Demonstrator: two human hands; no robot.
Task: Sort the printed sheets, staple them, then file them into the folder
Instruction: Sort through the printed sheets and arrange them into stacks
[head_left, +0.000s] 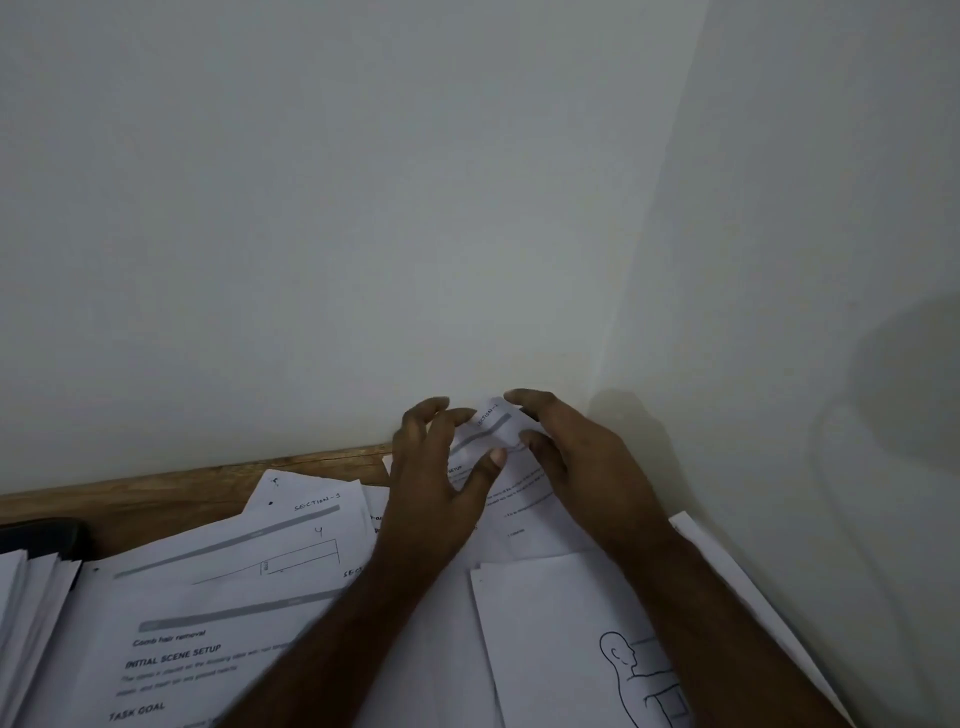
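Printed sheets lie spread over a wooden table against a white wall. Both my hands meet at the far corner of one set of sheets (524, 499), whose top corner is bent up against the wall. My left hand (441, 467) pinches that corner between thumb and fingers. My right hand (576, 457) holds the same corner from the right side, fingers curled over it. A sheet headed "SECTION" with a handwritten 4 (306, 525) lies left of my hands. No stapler or folder can be made out.
A stack of paper (31, 613) stands at the left edge. A dark object (39, 538) lies on the wooden table (208, 483) behind it. A sheet with a line drawing of a person (566, 644) lies under my right forearm. The wall corner is close on the right.
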